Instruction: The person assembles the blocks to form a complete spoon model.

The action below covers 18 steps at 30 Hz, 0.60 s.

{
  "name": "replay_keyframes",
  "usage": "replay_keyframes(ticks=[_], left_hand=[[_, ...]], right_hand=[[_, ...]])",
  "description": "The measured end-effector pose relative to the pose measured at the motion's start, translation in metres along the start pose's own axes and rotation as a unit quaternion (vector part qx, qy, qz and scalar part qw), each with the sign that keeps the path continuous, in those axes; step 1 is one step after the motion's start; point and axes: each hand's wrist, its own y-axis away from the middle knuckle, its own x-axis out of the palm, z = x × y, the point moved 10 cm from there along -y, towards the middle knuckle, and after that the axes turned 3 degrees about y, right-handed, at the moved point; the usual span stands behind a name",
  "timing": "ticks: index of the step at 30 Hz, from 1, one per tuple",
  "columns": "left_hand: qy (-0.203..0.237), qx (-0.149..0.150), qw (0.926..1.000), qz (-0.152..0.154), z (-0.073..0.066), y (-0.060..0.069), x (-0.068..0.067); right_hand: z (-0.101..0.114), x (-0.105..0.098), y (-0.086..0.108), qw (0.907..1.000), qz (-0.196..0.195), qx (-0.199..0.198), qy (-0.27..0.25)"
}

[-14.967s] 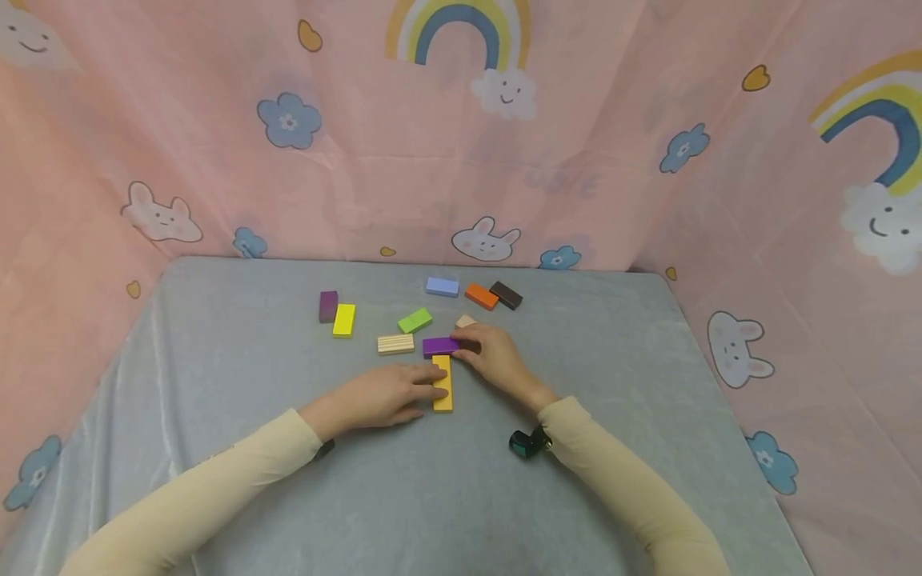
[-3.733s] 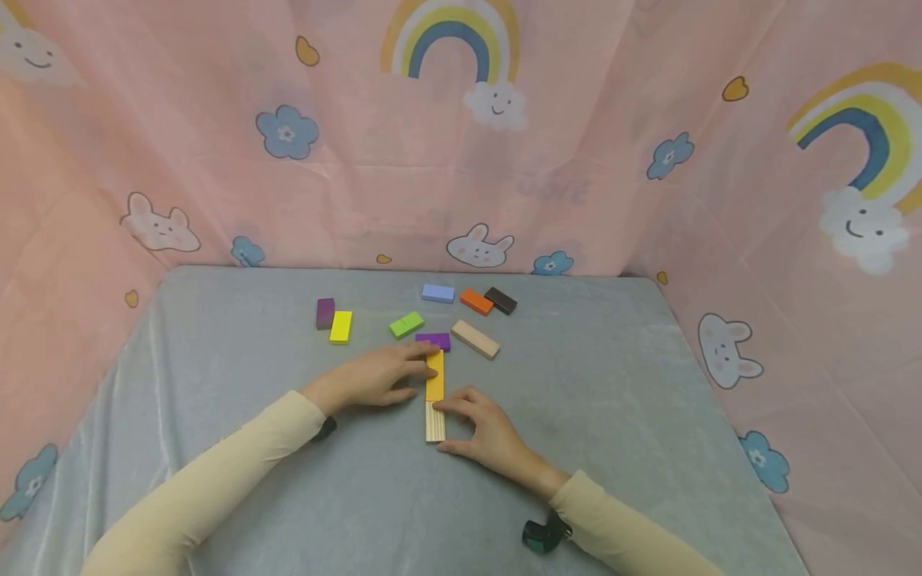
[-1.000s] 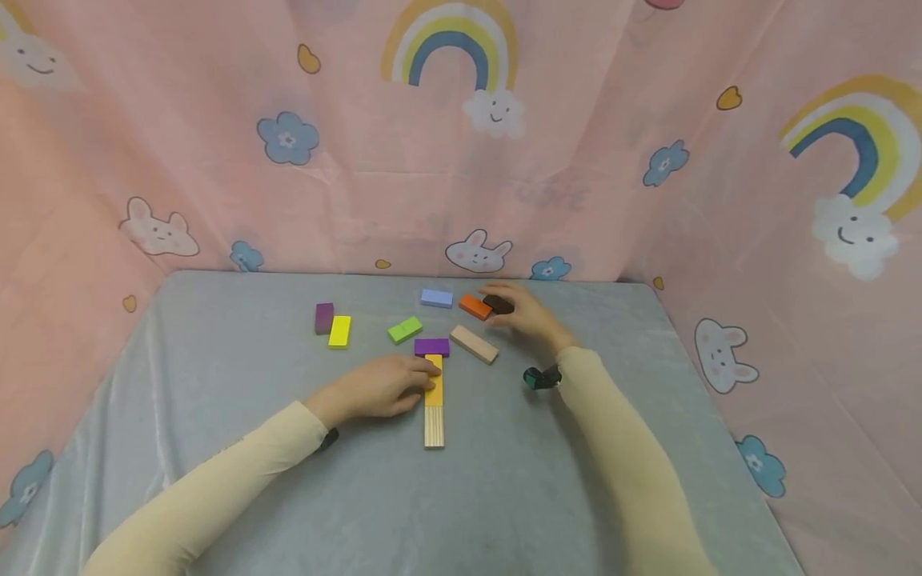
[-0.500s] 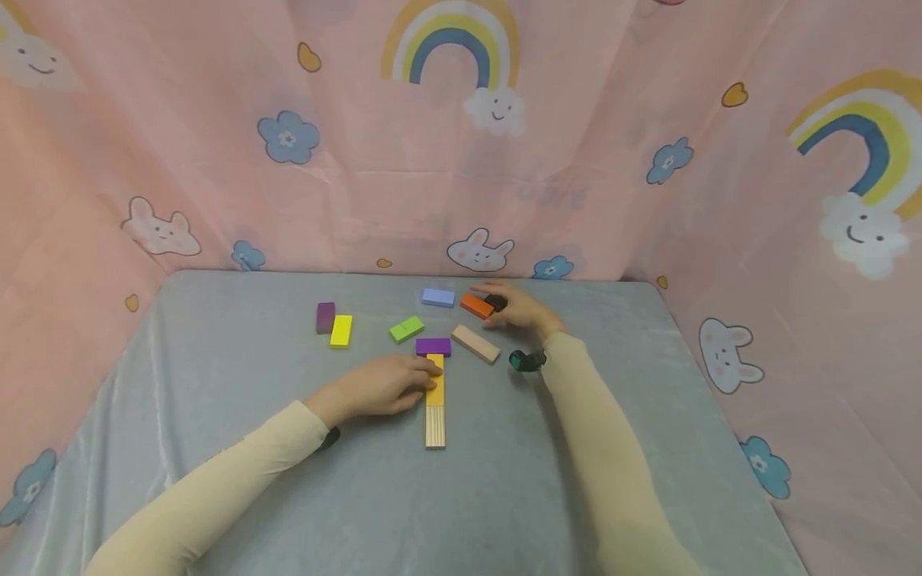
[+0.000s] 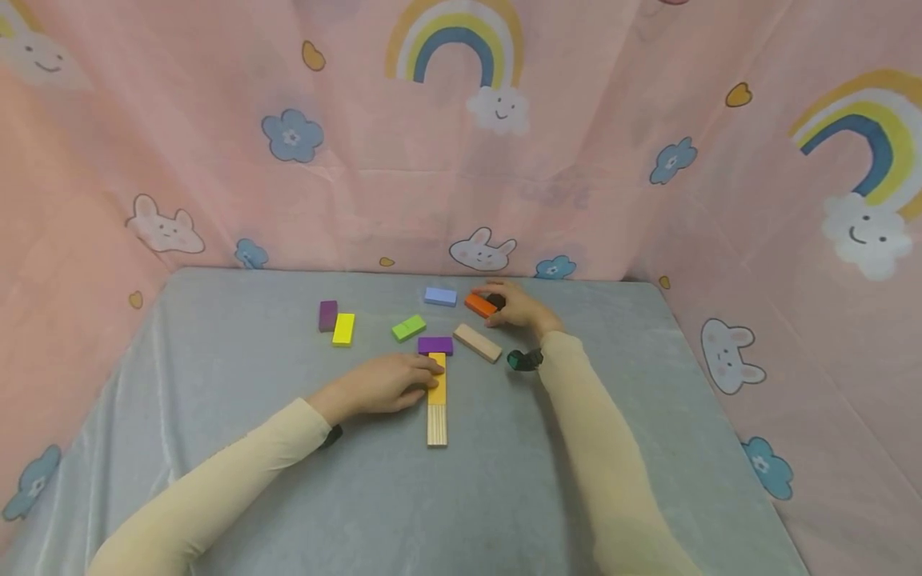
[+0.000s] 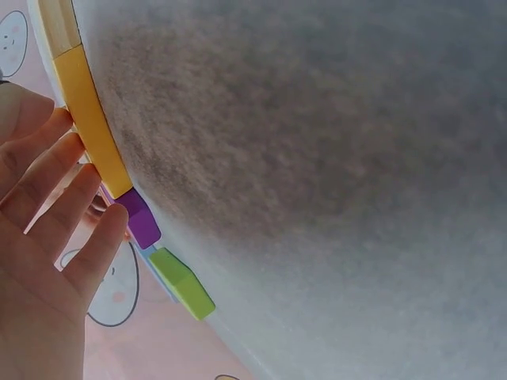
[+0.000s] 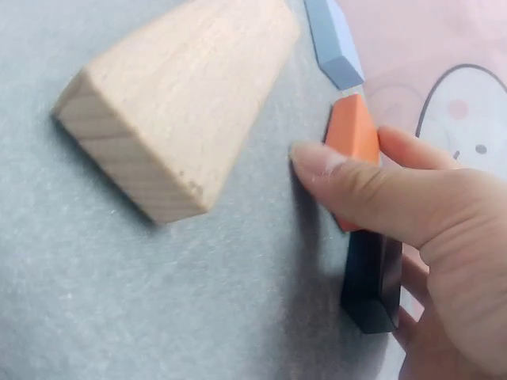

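Observation:
My left hand [image 5: 385, 384] lies beside the yellow-orange block [image 5: 438, 392], its fingertips resting on it with the fingers fairly straight. In the left wrist view, that block [image 6: 91, 119] meets a purple block [image 6: 141, 218] at one end and a striped wooden block [image 6: 59, 24] at the other. At the back right, my right hand [image 5: 524, 310] has thumb and forefinger on either side of an orange block [image 5: 480, 305], pinching it. A black block [image 7: 372, 281] sits against it, partly under the hand. A plain wooden block [image 5: 478, 342] lies nearby.
A light blue block [image 5: 440, 297] lies left of the orange one. A green block [image 5: 409, 328] is nearer the middle. Farther left, a dark purple block [image 5: 327, 316] touches a yellow block [image 5: 343, 330]. A pink printed curtain [image 5: 346, 200] surrounds the grey cloth-covered table [image 5: 432, 512].
The striped block has gone from the left of the purple block to the yellow-orange block's near end. My right hand moved from there to the orange block; my left stays at the yellow-orange block.

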Motion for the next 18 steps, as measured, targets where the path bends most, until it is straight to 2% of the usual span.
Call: replay_keyframes(ticks=[9, 18], left_hand=[[0.004, 0.001, 1.0, -0.002, -0.0009, 0.0006, -0.0015], [0.006, 0.003, 1.0, -0.006, -0.0006, 0.0006, -0.0024]], right_hand=[[-0.0044, -0.0008, 0.0005, 0.9989, -0.043, -0.013, 0.007], [-0.0075, -0.0003, 0.0039, 0.9993, -0.008, -0.023, -0.027]])
